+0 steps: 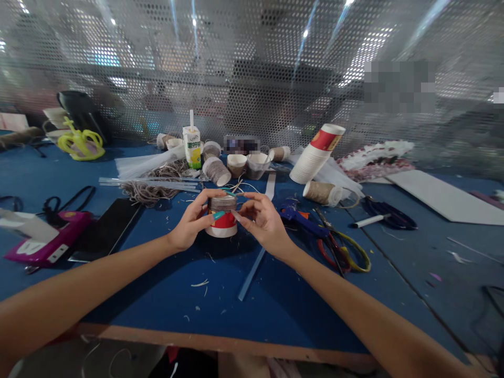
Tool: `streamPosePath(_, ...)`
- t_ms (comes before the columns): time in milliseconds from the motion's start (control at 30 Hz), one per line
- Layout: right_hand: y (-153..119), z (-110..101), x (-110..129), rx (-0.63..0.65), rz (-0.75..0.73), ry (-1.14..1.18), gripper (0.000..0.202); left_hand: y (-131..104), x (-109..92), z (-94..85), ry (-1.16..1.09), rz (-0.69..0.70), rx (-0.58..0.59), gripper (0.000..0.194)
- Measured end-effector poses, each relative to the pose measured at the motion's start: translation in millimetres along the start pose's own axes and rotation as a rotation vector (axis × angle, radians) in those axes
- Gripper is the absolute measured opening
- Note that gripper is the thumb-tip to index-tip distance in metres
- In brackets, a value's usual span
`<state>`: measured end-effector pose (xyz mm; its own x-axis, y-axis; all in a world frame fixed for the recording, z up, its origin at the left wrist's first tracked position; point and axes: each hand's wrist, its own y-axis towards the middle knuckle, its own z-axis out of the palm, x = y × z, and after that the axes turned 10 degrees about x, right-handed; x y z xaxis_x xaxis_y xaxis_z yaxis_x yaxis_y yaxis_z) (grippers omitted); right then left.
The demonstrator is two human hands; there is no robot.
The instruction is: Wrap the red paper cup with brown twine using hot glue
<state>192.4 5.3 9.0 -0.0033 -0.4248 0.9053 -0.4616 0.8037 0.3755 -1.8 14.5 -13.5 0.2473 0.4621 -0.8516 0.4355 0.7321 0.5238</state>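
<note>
A red and white paper cup (pixel 221 226) stands upside down on the blue table in front of me, its upper part wrapped in grey-brown cord. My left hand (pixel 192 220) grips the cup's left side, thumb across the red band and fingers behind. On the other side, my right hand (pixel 262 218) pinches at the cord near the wrapped part, thumb and forefinger close together. Loose cord ends stick up behind the cup. A clear glue stick (pixel 252 275) lies on the table below my right hand.
A purple power strip (pixel 51 241) and black phone (pixel 106 231) lie left. Grey cord (pixel 147 189) and a drink carton (pixel 192 147) stand behind. Right are a blue glue gun (pixel 303 220), scissors (pixel 346 252), stacked paper cups (pixel 317 155) and a marker (pixel 370 220).
</note>
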Motion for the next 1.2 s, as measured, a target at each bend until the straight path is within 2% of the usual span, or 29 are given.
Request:
streamPosePath(300,-1.4,1.4,0.4,0.011,0.01,0.038,0.048,-0.5,8.2,-5.0,-0.039,0.04,0.029,0.041)
streamPosePath(600,-0.6,2.0,-0.2,0.001,0.004,-0.001,0.05,-1.1,2.6,-1.8,-0.006,0.039,0.04,0.043)
streamPosePath(933,-3.1,1.1,0.9,0.03,0.003,-0.032,0.048,-0.8,4.3,-2.6,0.025,0.047,0.021,0.035)
streamPosePath(1200,-2.7,0.7,-1.9,0.054,-0.026,-0.005,0.048,-1.9,6.2,-5.0,-0.032,0.039,0.081,0.046)
